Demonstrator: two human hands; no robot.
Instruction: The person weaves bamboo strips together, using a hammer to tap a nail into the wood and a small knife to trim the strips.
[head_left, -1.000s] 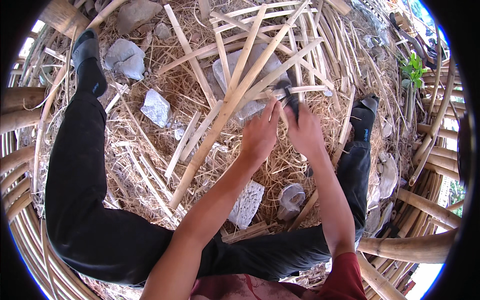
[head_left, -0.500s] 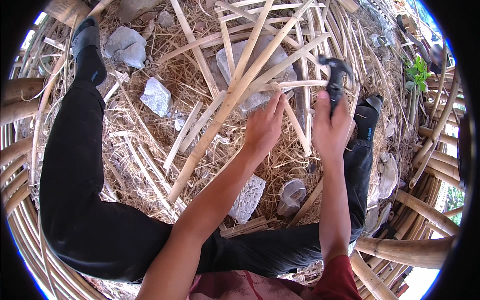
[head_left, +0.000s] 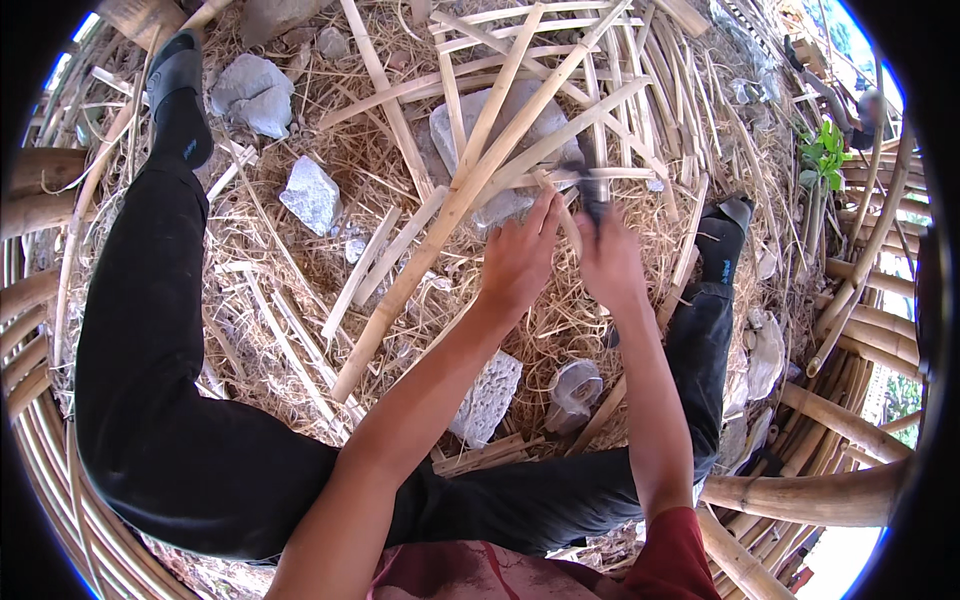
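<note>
My right hand [head_left: 612,262] grips a black claw hammer [head_left: 594,190], whose head is blurred by motion over the strips. Close on its left is my left hand [head_left: 517,262], its fingers together and pressed against a bamboo strip [head_left: 565,215] near its upper end. How the fingertips hold it is partly hidden. Under these strips lies a flat grey stone [head_left: 510,115]. A long bamboo strip [head_left: 430,255] runs diagonally past my left hand, crossing others in a loose lattice.
Dry shavings cover the ground between my outstretched legs. Pale rocks [head_left: 312,195] lie at left, a pitted block [head_left: 487,398] and a clear plastic cup [head_left: 575,388] nearer me. Bamboo poles [head_left: 810,498] border the right side. A green plant [head_left: 823,155] grows at upper right.
My right hand has swung the hammer left and slightly down, from the right side to the strips beside my left hand. The left hand stays at nearly the same place.
</note>
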